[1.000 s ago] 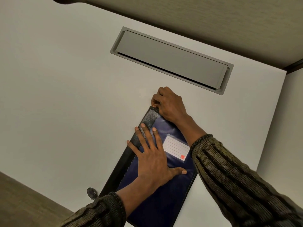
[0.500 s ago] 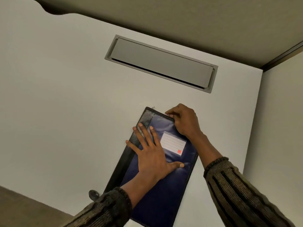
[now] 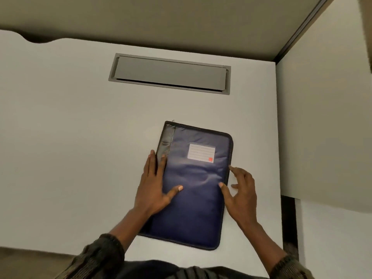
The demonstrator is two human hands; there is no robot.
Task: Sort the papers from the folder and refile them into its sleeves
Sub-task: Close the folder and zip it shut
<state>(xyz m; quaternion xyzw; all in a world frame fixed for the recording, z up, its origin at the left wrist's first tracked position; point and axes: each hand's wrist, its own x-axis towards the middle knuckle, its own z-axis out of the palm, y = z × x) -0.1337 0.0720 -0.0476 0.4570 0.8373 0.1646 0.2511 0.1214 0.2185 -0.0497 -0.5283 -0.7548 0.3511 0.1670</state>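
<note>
Left grip (image 3: 153,188), fingers flat, pins the folder (image 3: 194,210) near the bench's (image 3: 70,158) front edge, likely so the empty, spread-fingered right grip (image 3: 242,195) can unzip it.

Folder (image 3: 197,208) on desk (image 3: 70,148) before cable hatch (image 3: 170,74), left hand (image 3: 153,190) on its left, right hand (image 3: 241,196) at right.

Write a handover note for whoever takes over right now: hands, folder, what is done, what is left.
Left hand: flat, fingers straight, pressing the folder's left edge, thumb on the cover.
Right hand: fingers loosely spread at the right edge, thumb tip on the cover, gripping nothing.
Folder: navy, zipped type, lying closed on the white desk, label facing up.
Done: nothing that shows; no papers are out.
Left: open the folder, take the papers out, sort them, refile them into the sleeves.
</note>
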